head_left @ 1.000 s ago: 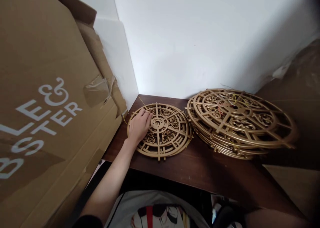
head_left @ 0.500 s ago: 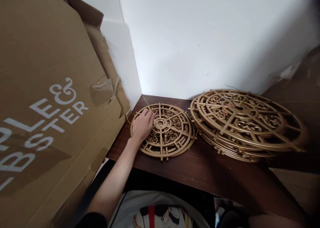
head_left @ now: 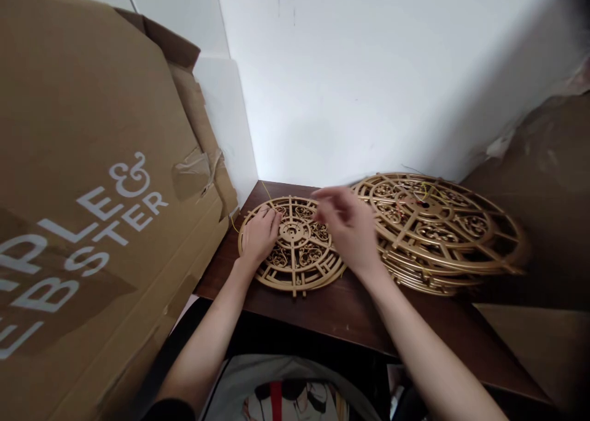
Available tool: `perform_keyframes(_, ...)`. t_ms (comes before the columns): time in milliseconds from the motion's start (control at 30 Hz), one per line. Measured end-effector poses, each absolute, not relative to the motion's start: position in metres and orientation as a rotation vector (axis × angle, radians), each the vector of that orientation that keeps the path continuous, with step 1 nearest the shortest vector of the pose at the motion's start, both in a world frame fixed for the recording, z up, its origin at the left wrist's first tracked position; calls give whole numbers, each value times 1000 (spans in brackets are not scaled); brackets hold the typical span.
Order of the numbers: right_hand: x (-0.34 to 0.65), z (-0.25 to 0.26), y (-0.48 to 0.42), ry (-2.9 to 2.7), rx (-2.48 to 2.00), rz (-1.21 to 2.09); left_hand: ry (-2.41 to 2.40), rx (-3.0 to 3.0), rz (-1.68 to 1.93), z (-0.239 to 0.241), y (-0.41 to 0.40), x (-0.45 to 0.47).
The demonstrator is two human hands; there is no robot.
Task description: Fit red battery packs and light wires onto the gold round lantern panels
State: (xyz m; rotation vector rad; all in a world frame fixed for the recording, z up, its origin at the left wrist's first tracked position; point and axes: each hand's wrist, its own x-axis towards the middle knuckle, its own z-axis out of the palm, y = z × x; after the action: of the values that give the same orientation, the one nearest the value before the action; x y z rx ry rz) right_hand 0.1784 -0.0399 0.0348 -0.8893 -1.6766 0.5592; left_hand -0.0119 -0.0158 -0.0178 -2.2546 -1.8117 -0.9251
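Note:
A round gold openwork disc (head_left: 295,267), with scrollwork, radiating bars and a small hub, lies flat on the dark wooden table; edges below it suggest another one underneath. My left hand (head_left: 262,233) is closed over its left side, fingers bent down onto the bars and fingertips partly hidden. Above the disc's right side hovers my right hand (head_left: 348,224), slightly blurred, with thumb and fingers partly curled but apart and nothing visible in them. Behind my right wrist, larger matching gold discs (head_left: 437,224) are stacked, with thin coloured wires on top.
A large cardboard box (head_left: 83,101) with white lettering stands close on the left. A white wall (head_left: 359,77) rises behind the dark table (head_left: 322,313). More cardboard (head_left: 548,181) is at the right. Thin yellow wire (head_left: 233,222) sticks out beside the disc.
My right hand has come in from the lower right and is over the disc's right side. My left hand stays on the disc. The view has shifted slightly.

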Motion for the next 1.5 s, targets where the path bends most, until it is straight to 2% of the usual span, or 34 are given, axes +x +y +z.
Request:
perform_keyframes(200,132,-12,6,-2017,-1354,461,-1792,-2266,-923,-16,-15,-13)
perform_keyframes(300,123,-22,19,-2056,-1387,481,-1799,-2271,-955,-16,-16,-12)
perform_keyframes(467,133,-21,20,-1947,-1260,627,-1806,-2256,-1090,-16,-16,-14)
perform_keyframes(600,152,-27,12,-1708,-1064,967,-1903,-2182,-1363,-12,-7,-22)
perform_keyframes(667,159,-29,9,-1601,-1000,1059,-1955,-2226,-1379,-7,0,-27)
perform_keyframes(933,154,-28,2,-1482,-886,1135,-2358,-2481,-1528,8,22,-30)
perform_keyframes(1067,154,-33,1,-1438,-905,1092,-2524,-2632,-1885,5,17,-23)
perform_keyframes(1233,152,-32,-1,-1238,-865,1182,-2476,-2545,-2710,7,11,-11)
perform_keyframes(1333,152,-28,-2,-1167,-865,1189,-2308,-2451,-3073,14,14,-5)
perform_keyframes(1500,152,-28,-2,-1134,-865,1201,-2181,-2533,-3134,25,13,0)
